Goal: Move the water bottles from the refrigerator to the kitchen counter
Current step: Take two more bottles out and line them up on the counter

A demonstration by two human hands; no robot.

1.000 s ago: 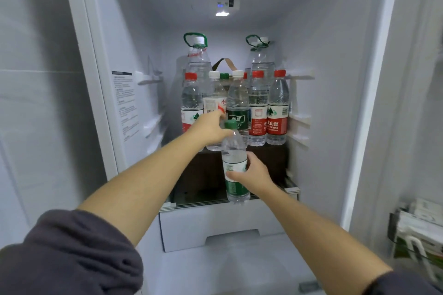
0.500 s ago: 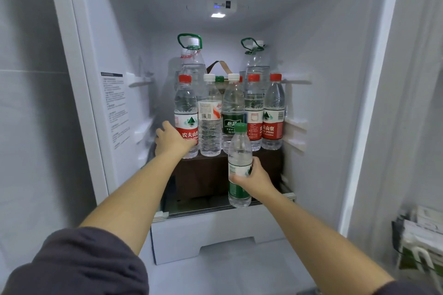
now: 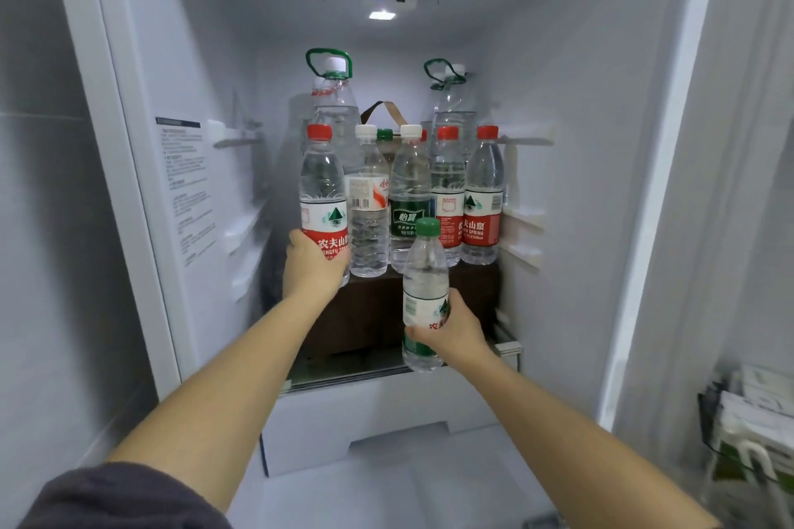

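I look into an open refrigerator. My right hand grips a small green-capped water bottle, held upright in front of the shelf. My left hand is wrapped round the lower part of a red-capped, red-labelled bottle at the left end of the front row. Beside it stand a white-capped bottle, a green-labelled bottle and two red-capped bottles. Two large jugs with green handles stand at the back.
The bottles stand on a dark brown box above a glass shelf and a white drawer. The fridge walls close in left and right. A door rack with packets is at the lower right.
My left hand moved from the white-capped bottle to the leftmost red-capped bottle and closed round it. The green-capped bottle in my right hand has come slightly nearer.
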